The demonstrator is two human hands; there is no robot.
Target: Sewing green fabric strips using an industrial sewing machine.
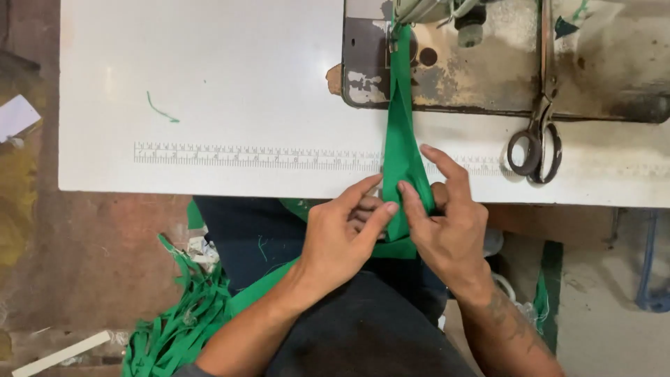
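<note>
A narrow green fabric strip (400,132) runs from under the sewing machine's presser foot (402,21) down over the white table's front edge. My left hand (345,234) pinches the strip's near end from the left, thumb and fingers closed on it. My right hand (447,220) pinches the same end from the right, its index finger stretched out along the cloth. Both hands meet just below the table edge, above my dark-clothed lap. The strip continues as a green band (262,290) down to the left under my left forearm.
Worn sewing machine bed (488,77) at the top right, with dark scissors (536,143) lying beside it. A printed ruler (244,156) runs along the white table (209,84). A pile of green strips (178,324) lies on the floor at the lower left.
</note>
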